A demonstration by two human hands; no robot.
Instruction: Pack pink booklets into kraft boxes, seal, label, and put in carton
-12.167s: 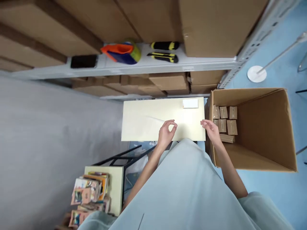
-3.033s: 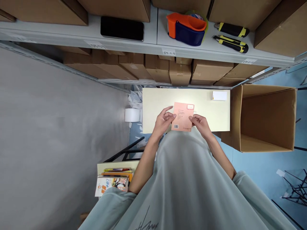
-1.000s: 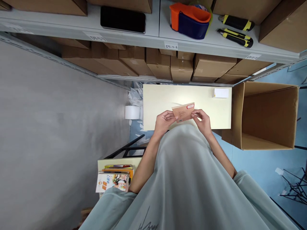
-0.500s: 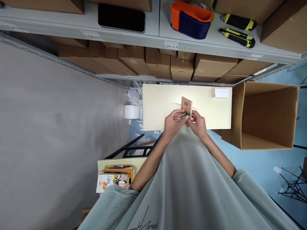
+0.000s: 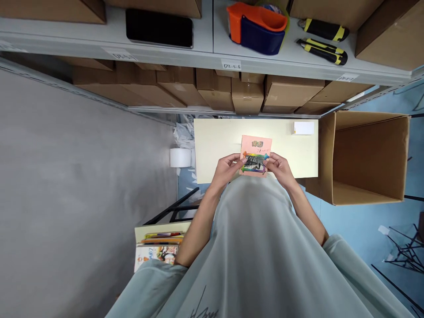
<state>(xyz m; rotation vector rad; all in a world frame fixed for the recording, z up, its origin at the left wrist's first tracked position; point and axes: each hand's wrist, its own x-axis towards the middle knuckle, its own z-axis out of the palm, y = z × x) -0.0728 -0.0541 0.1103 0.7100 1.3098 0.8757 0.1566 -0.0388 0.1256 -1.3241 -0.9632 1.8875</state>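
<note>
A small pink book with a rainbow-framed picture on its cover is held up between my hands, its front facing me. My left hand grips the left edge, thumb on the cover and fingers behind. On the opposite edge, my right hand pinches the book the same way. Below it lies the pale work table. A small white box rests at the table's back right corner.
An open cardboard box stands right of the table. Above are shelves with cartons, a phone, a tape dispenser and two box cutters. Left are a white roll and stacked magazines.
The book has turned from a slant to face me squarely, its whole cover now showing. My hands have moved apart to its two side edges. The view has shifted slightly.
</note>
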